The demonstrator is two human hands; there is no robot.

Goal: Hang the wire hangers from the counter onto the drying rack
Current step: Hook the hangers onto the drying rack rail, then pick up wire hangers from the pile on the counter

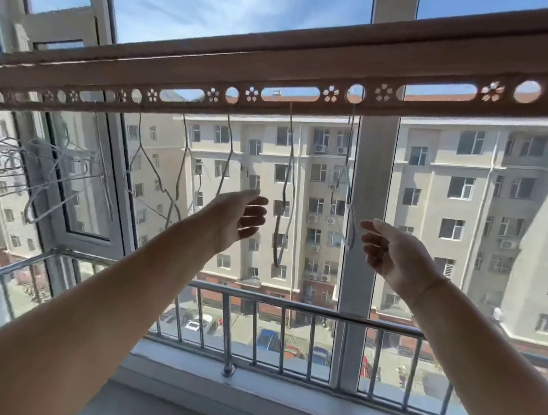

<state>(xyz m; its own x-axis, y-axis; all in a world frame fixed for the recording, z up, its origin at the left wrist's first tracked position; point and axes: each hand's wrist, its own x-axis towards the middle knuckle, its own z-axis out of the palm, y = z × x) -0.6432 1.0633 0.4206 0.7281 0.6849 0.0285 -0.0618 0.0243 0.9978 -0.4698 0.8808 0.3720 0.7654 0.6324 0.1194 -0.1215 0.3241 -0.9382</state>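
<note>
Nearest the camera, two bare forearms are raised from the lower corners toward the window, and both end in empty hands. The left hand (242,215) is held palm inward with its fingers loosely curled and spread apart, closed on nothing; the right hand (389,251) is likewise open, palm turned toward the left, with the fingers apart and nothing gripped. Between the two hands, and a little beyond them, a wire hanger (287,188) is seen hanging down edge-on from a slot in the drying rack (316,74); it lies near the left fingertips, but contact cannot be judged. A second hanger (348,195) is hung from a round hole just to the right of it and drops close to the right hand's fingertips. Further hangers (180,168) are suspended from holes to the left along the same bar, and a tangled cluster of hangers (28,170) is gathered at the far left end. The rack itself is a brown bar crossing the whole view at a slant, pierced with slots, round holes and flower-shaped cut-outs. Below the arms a pale window sill (276,404) is seen, and on it a metal railing (287,312) with upright bars is fixed in front of the glass. An opened window sash (89,184) is angled inward behind the left-hand hangers. Through the panes, apartment blocks (473,204), parked cars (266,339) and a blue sky are visible.
</note>
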